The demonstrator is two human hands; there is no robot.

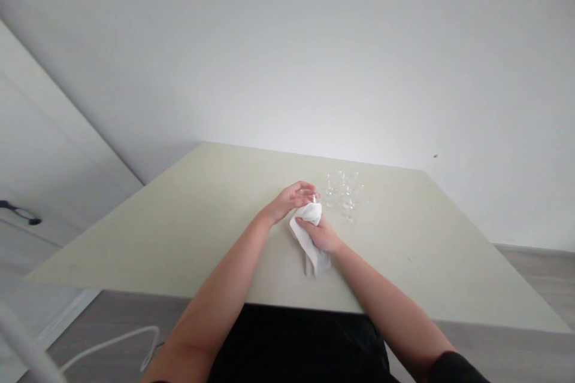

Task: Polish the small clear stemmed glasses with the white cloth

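Observation:
Near the middle of the pale table, my left hand [287,202] curls its fingers round the rim of a clear glass [309,196]. Just below it, my right hand [321,233] grips a white cloth [309,246] that is pressed against the lower part of the same glass. The cloth covers that part, and its loose end hangs down toward me. To the right of my hands stands a close group of several clear glasses [347,191]. They look small and stemmed, though their outlines are faint.
The table [188,239] is wide, its front edge close to my body and its far edge near a white wall [287,60]. At the left stands a white cabinet [54,149] with a dark handle [20,212]. A white cable [112,338] loops at lower left.

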